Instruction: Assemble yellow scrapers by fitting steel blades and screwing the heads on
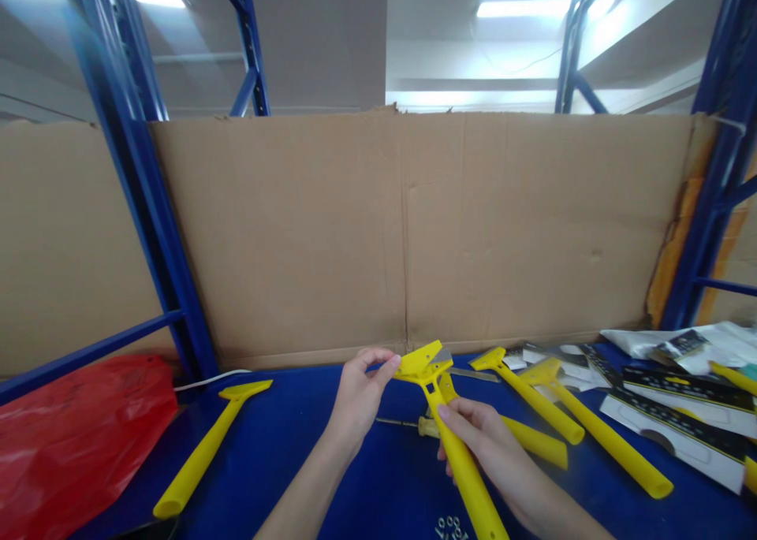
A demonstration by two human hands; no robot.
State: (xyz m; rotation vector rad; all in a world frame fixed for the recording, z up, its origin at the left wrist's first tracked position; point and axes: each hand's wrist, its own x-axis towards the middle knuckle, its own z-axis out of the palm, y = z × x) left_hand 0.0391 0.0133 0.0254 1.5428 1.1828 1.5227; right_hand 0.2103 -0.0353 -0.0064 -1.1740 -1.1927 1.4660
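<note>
A yellow plastic scraper (465, 477) with a long handle and a wide head is held up in front of me. My right hand (482, 439) is wrapped round its handle just below the head. With thumb and fingertips, my left hand (358, 394) pinches the left corner of the head. A grey metal blade shows at the head's right side. Behind the held scraper lies a screwdriver (426, 427) with a pale yellow handle, its shaft pointing left. Another yellow scraper (537, 443) is partly hidden behind my right hand. Small metal nuts and screws (450, 527) lie near the front edge.
One yellow scraper (206, 453) lies at left, beside a red plastic bag (88, 437). More scrapers (615, 437) and black-and-white packaging cards (674, 430) lie at right on the blue table (266, 461). A cardboard panel (307, 232) and blue rack posts (159, 232) stand behind.
</note>
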